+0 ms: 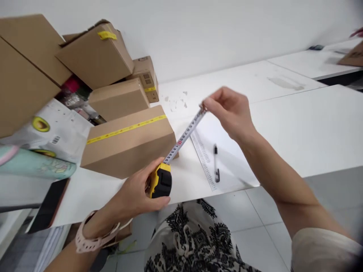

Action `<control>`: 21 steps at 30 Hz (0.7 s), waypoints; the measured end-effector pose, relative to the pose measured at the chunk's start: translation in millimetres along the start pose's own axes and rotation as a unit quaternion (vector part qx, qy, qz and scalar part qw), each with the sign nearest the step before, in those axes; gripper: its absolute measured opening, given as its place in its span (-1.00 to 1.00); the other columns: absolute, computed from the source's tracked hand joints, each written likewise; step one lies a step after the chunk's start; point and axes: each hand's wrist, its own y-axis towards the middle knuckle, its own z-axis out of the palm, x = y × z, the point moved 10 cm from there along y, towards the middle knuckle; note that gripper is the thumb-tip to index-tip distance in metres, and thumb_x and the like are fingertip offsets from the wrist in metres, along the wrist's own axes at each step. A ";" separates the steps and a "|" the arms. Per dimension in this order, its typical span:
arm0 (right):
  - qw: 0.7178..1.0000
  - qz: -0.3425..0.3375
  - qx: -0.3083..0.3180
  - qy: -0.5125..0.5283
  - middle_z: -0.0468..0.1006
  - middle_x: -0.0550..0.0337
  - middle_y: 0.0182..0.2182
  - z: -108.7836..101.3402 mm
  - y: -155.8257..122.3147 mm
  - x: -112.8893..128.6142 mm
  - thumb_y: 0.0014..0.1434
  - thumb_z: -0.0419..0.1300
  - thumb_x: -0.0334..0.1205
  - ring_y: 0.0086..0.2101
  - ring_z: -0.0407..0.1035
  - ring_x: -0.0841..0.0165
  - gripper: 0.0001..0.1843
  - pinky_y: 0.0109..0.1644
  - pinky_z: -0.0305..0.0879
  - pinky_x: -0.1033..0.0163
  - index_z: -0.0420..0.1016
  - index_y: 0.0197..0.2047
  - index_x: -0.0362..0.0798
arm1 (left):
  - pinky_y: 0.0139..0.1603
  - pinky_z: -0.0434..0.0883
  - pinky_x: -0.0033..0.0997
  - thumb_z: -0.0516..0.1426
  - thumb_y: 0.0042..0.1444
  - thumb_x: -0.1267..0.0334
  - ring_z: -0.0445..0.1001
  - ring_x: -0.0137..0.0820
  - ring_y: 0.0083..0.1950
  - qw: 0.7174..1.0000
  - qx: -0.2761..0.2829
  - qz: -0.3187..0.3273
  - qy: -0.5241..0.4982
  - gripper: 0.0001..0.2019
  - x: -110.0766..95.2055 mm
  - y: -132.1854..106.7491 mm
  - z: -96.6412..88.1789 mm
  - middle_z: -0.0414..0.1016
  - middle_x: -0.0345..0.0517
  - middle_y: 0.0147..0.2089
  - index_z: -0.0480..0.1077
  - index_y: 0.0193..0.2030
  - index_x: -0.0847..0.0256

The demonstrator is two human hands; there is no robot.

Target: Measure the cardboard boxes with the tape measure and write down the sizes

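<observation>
My left hand [136,194] grips the yellow and black case of a tape measure [160,180] near the table's front edge. My right hand [231,111] pinches the end of the white tape blade [185,135], which is pulled out up and to the right above the table. The blade runs beside the right end of a sealed cardboard box with a yellow tape stripe [127,141]. A sheet of paper [224,151] with a printed column lies under the blade, and a black pen [216,164] rests on it.
Several more cardboard boxes [96,56] are piled at the back left against the white wall. Printed mailer bags [53,128] and a mint pouch [34,164] lie at the left. A dark flat object [49,206] sits at the table's [297,124] front left edge. Another box [353,56] stands far right.
</observation>
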 end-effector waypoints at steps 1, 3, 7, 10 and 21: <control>0.999 0.000 0.005 -0.054 0.55 0.19 -0.34 -11.3 -20.2 -7.0 0.31 0.25 0.02 -0.27 0.47 0.35 -0.72 -0.26 0.29 0.29 0.49 -0.26 -0.03 | 0.28 0.34 0.01 0.36 -0.06 0.08 0.45 0.04 0.23 0.997 0.002 0.015 0.075 -0.10 3.5 1.8 3.2 0.48 0.03 0.31 0.23 0.47 -0.02; 0.981 0.034 0.035 -0.189 0.54 0.18 -0.45 -20.5 -55.2 -32.7 0.34 0.20 0.00 -0.38 0.43 0.33 -0.70 -0.29 0.23 0.22 0.44 -0.35 0.00 | 0.24 0.36 0.05 0.28 0.01 0.05 0.42 0.09 0.27 0.979 0.005 0.034 0.203 -0.15 9.8 5.3 10.7 0.49 0.07 0.28 0.21 0.48 0.04; 0.877 0.133 0.143 -0.438 0.54 0.14 -0.54 -6.8 -102.6 -97.7 0.33 0.17 0.06 -0.49 0.38 0.24 -0.71 -0.37 0.03 0.20 0.46 -0.22 0.01 | 0.03 0.45 0.06 0.14 0.14 -0.02 0.46 0.17 0.20 0.934 0.005 0.003 0.358 -0.23 24.2 10.4 19.0 0.53 0.16 0.11 0.18 0.49 0.11; 0.853 0.129 0.207 -0.462 0.62 0.06 -0.43 14.3 -119.5 -117.5 0.34 0.11 -0.07 -0.45 0.41 0.20 -0.74 -0.38 0.02 0.18 0.47 -0.03 -0.02 | 0.02 0.45 0.10 0.09 0.17 -0.04 0.44 0.22 0.22 0.917 0.005 -0.019 0.399 -0.23 32.4 13.5 20.9 0.51 0.23 0.11 0.16 0.50 0.15; 0.968 0.215 0.100 0.084 0.73 0.05 -0.12 -31.6 -142.8 -105.2 0.24 0.21 -0.04 -0.05 0.61 0.12 -0.72 0.11 0.48 -0.07 0.60 -0.03 0.13 | -0.02 0.46 0.16 0.05 0.16 0.02 0.42 0.27 0.23 0.897 0.021 -0.020 0.442 -0.24 55.7 32.5 27.8 0.49 0.34 0.12 0.17 0.49 0.23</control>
